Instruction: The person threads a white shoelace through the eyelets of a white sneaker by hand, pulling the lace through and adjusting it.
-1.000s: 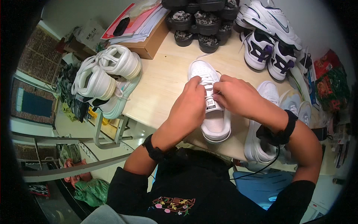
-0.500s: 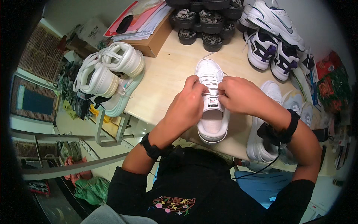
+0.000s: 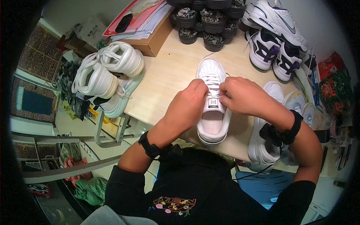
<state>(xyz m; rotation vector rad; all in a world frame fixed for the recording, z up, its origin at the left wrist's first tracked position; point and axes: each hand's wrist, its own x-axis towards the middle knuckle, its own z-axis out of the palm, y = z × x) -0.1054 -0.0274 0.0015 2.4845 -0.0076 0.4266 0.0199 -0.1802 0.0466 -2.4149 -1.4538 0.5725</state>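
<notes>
A white lace-up sneaker (image 3: pixel 210 68) lies on the table, its toe pointing away from me and its opening toward me. My left hand (image 3: pixel 188 103) is closed at the left edge of the lacing, with its fingertips curled in and partly hidden. On the other side, my right hand (image 3: pixel 244 94) pinches the white shoelace (image 3: pixel 213 81) by the upper eyelets, thumb against forefinger. Between the two hands shows the tongue, with a small label (image 3: pixel 213 102). Laces cross the front of the sneaker in several rows.
White sneakers (image 3: pixel 98 80) are stacked at the table's left edge, near a cardboard box (image 3: pixel 153 44) with papers. Black patterned footwear (image 3: pixel 213 17) is piled at the back. More sneakers (image 3: pixel 264 50) stand at the back right, and a white shoe (image 3: pixel 258 144) sits beside my right forearm.
My left hand has shifted slightly, its fingers curling in closer to the lacing where the forefinger was raised before. The right hand and the sneaker have hardly moved.
</notes>
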